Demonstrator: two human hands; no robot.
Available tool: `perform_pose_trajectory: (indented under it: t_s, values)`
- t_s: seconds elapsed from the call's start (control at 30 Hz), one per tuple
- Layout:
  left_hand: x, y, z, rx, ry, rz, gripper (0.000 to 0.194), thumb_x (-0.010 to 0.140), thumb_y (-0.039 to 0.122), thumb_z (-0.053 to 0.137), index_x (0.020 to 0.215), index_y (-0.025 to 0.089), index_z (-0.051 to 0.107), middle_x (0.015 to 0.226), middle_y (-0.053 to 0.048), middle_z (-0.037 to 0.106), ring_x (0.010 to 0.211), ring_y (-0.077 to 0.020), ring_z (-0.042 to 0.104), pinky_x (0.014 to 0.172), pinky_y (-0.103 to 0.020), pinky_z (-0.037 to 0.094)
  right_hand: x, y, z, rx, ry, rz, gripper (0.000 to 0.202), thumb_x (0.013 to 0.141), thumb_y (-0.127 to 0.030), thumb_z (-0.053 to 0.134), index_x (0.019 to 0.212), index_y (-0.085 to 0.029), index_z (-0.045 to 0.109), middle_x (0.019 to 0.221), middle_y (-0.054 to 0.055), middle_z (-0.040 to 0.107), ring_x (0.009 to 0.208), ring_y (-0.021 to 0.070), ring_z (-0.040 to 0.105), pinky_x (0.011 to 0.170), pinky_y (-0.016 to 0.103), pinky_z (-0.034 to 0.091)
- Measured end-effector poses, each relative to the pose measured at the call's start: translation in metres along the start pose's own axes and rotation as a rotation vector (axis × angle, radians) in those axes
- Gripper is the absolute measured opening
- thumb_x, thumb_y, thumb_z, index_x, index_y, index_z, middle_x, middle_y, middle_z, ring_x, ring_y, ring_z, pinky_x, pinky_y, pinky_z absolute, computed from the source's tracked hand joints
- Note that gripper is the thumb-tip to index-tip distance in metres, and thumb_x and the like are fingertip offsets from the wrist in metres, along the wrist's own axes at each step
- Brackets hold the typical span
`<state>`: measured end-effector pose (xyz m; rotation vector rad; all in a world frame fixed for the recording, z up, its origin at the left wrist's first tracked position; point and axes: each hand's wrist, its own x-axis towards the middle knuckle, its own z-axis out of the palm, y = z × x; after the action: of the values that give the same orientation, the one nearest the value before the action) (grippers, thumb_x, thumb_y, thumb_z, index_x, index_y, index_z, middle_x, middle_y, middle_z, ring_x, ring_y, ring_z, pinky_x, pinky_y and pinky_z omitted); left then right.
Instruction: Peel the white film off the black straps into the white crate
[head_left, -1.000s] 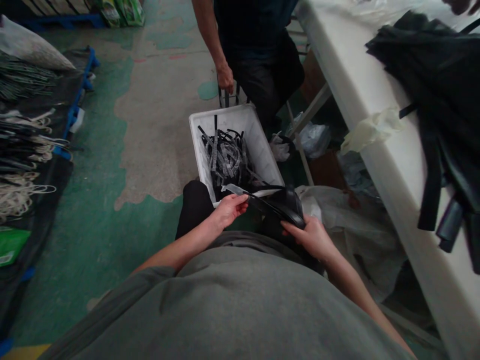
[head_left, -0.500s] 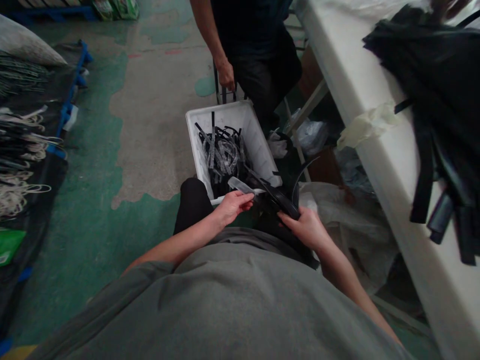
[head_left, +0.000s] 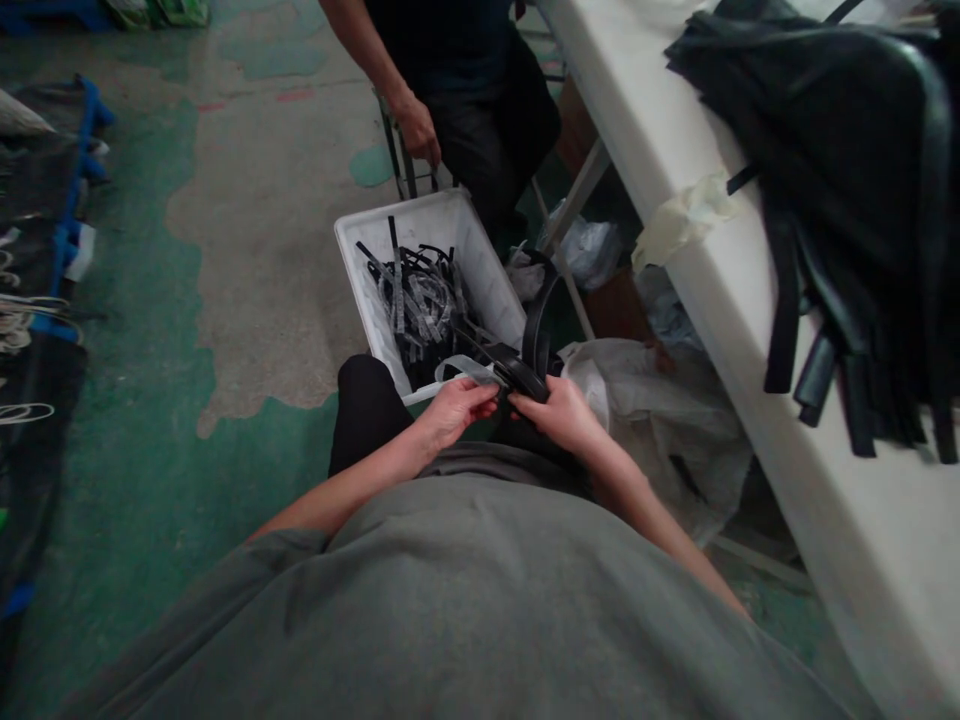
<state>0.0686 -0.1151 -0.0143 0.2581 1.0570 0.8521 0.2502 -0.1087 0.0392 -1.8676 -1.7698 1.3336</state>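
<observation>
My left hand [head_left: 459, 408] pinches a translucent plastic strip [head_left: 466, 368] that loops up from its fingertips. Close beside it, my right hand [head_left: 559, 412] is wrapped round a folded black strap [head_left: 520, 376], part of which curves up past the bin's right side. The two hands are held low before my body, at the near edge of a white plastic bin [head_left: 489, 250]. Inside the bin lies a tangle of black and clear strips [head_left: 420, 300]. Where the clear strip meets the black strap, the detail is too small to make out.
A long white table [head_left: 705, 290] runs down the right, bearing a pile of black strap-like pieces [head_left: 832, 150]. Another person's hand [head_left: 418, 130] hangs behind the bin. Below the table are a clear plastic sack [head_left: 660, 420] and bags. Blue pallets [head_left: 64, 230] hold goods at left.
My right hand has moved left, closer to my left hand. The clear strip now bends into a loop, and the black strap has swung upright. The view has shifted to the right.
</observation>
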Motion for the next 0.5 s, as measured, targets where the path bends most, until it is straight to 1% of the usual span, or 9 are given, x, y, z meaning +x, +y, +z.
perform_pose_trajectory:
  t_s: [0.07, 0.13, 0.2, 0.27, 0.37, 0.43, 0.5]
  values:
    - [-0.002, 0.0, 0.002, 0.015, -0.014, -0.002, 0.022, 0.065, 0.019, 0.084, 0.072, 0.012, 0.064, 0.061, 0.001, 0.064, 0.052, -0.0065, 0.058, 0.053, -0.018, 0.046, 0.003, -0.001, 0.0, 0.078, -0.054, 0.008, 0.019, 0.078, -0.033, 0.064, 0.079, -0.014, 0.066, 0.069, 0.004, 0.072, 0.046, 0.011, 0.055, 0.04, 0.02, 0.039]
    - [-0.003, 0.005, -0.001, 0.018, 0.01, 0.009, 0.022, 0.066, 0.02, 0.083, 0.072, 0.011, 0.064, 0.061, 0.0, 0.064, 0.052, -0.0065, 0.058, 0.052, -0.018, 0.046, 0.003, 0.001, -0.005, 0.141, -0.138, 0.019, 0.019, 0.077, -0.032, 0.065, 0.081, -0.014, 0.066, 0.071, 0.004, 0.073, 0.045, 0.0099, 0.053, 0.038, 0.019, 0.039]
    - [-0.003, 0.009, -0.006, 0.016, 0.031, 0.019, 0.022, 0.067, 0.02, 0.083, 0.071, 0.011, 0.063, 0.061, 0.0, 0.064, 0.051, -0.0067, 0.058, 0.052, -0.018, 0.047, -0.001, 0.004, -0.01, 0.164, -0.183, 0.03, 0.017, 0.076, -0.031, 0.066, 0.08, -0.014, 0.066, 0.07, 0.003, 0.073, 0.044, 0.0092, 0.052, 0.037, 0.018, 0.038]
    - [-0.004, 0.011, -0.008, 0.022, 0.025, 0.013, 0.022, 0.068, 0.02, 0.082, 0.07, 0.011, 0.062, 0.061, 0.0, 0.064, 0.051, -0.0069, 0.058, 0.052, -0.018, 0.047, -0.005, 0.005, -0.013, 0.152, -0.163, 0.039, 0.017, 0.076, -0.03, 0.066, 0.079, -0.014, 0.065, 0.067, 0.003, 0.072, 0.043, 0.0086, 0.051, 0.037, 0.018, 0.036]
    - [-0.005, 0.01, -0.006, 0.037, -0.008, 0.0, 0.022, 0.069, 0.021, 0.082, 0.069, 0.01, 0.063, 0.062, -0.001, 0.065, 0.051, -0.0065, 0.058, 0.051, -0.017, 0.047, -0.007, 0.001, -0.009, 0.156, -0.107, 0.035, 0.016, 0.075, -0.028, 0.067, 0.079, -0.013, 0.064, 0.065, 0.003, 0.071, 0.042, 0.0082, 0.05, 0.037, 0.018, 0.036]
    - [-0.007, 0.01, -0.004, 0.03, -0.018, 0.003, 0.021, 0.07, 0.022, 0.081, 0.07, 0.011, 0.063, 0.062, -0.001, 0.065, 0.052, -0.0066, 0.058, 0.051, -0.017, 0.047, -0.007, -0.001, -0.007, 0.209, -0.103, 0.031, 0.017, 0.075, -0.028, 0.067, 0.08, -0.012, 0.063, 0.063, 0.003, 0.07, 0.041, 0.0079, 0.049, 0.037, 0.018, 0.036]
    - [-0.009, 0.012, -0.003, 0.019, -0.018, 0.003, 0.021, 0.071, 0.023, 0.08, 0.07, 0.011, 0.063, 0.062, -0.001, 0.065, 0.052, -0.0073, 0.059, 0.052, -0.017, 0.048, -0.008, -0.002, -0.008, 0.27, -0.133, 0.036, 0.021, 0.074, -0.031, 0.068, 0.081, -0.012, 0.064, 0.062, 0.003, 0.069, 0.041, 0.0081, 0.05, 0.037, 0.018, 0.036]
